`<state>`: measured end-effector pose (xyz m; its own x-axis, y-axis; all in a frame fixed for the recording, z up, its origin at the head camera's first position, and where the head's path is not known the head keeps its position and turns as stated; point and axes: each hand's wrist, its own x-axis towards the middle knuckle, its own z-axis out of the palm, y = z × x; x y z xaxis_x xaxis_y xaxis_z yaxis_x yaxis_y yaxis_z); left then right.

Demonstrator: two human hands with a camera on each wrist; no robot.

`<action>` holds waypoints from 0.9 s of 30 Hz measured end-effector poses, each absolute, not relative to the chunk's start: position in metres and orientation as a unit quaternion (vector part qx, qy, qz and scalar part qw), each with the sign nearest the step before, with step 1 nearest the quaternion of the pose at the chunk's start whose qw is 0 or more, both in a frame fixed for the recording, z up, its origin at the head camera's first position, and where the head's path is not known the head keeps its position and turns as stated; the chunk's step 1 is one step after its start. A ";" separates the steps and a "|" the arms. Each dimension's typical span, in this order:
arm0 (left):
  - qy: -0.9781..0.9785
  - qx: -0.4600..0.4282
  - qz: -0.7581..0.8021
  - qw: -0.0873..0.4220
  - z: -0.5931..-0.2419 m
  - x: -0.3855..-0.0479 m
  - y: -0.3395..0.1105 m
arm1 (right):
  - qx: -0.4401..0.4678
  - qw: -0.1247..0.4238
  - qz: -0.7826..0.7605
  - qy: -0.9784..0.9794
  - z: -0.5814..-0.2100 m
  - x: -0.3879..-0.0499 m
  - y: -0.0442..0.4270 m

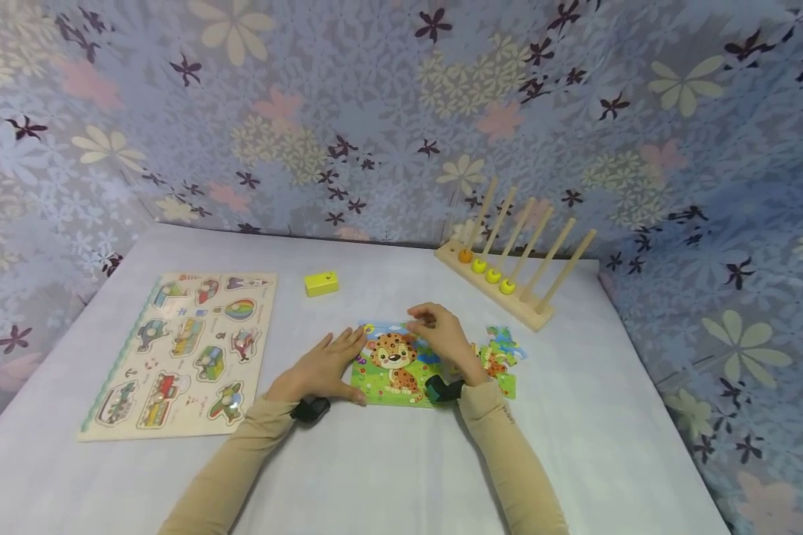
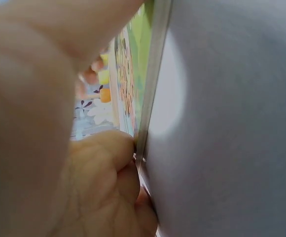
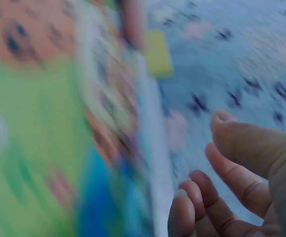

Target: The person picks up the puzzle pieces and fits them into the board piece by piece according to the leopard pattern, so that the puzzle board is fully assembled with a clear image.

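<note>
A leopard puzzle picture [image 1: 392,364] lies flat on the table, its right part hidden by my right hand. My left hand [image 1: 328,368] is spread at its left side, thumb near the lower left corner; the left wrist view has the fingers [image 2: 116,148] against the board's edge [image 2: 155,64]. My right hand [image 1: 442,334] hovers over the picture's upper right, fingers loosely bent. In the right wrist view, thumb and fingers of this hand [image 3: 232,182] stand apart with nothing between them. Loose puzzle pieces [image 1: 506,383] lie to its right, partly covered by the wrist.
A wooden board of vehicle pictures [image 1: 197,348] lies at the left. Behind the puzzle is a yellow block [image 1: 321,284]. A pegged wooden stand [image 1: 542,318] with an orange bead [image 1: 465,255] and several yellow beads is at the back right. Flowered cloth hangs behind.
</note>
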<state>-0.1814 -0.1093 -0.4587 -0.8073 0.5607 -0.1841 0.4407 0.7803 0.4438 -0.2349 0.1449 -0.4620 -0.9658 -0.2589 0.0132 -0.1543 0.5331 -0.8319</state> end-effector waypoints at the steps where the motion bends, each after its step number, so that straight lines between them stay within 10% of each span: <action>1: 0.930 0.269 0.194 0.157 -0.459 -0.182 -0.109 | -0.105 0.046 -0.474 0.873 -0.459 -0.236 0.154; 7: 0.930 0.270 0.193 0.157 -0.457 -0.183 -0.108 | 0.002 -0.010 -0.411 0.912 -0.443 -0.235 0.217; 13: 0.930 0.272 0.194 0.155 -0.457 -0.184 -0.111 | 0.097 0.056 -0.259 0.959 -0.440 -0.225 0.249; 20: 0.930 0.271 0.195 0.154 -0.458 -0.185 -0.112 | 0.080 0.095 -0.256 0.959 -0.437 -0.229 0.237; 27: 0.926 0.273 0.208 0.157 -0.460 -0.182 -0.111 | 0.050 0.015 -0.341 0.939 -0.441 -0.232 0.233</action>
<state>-0.1824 -0.1114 -0.4602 -0.8018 0.5709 -0.1766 0.4409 0.7647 0.4700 -0.2318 0.2330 -0.4412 -0.9946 0.0832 -0.0624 0.1039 0.7625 -0.6386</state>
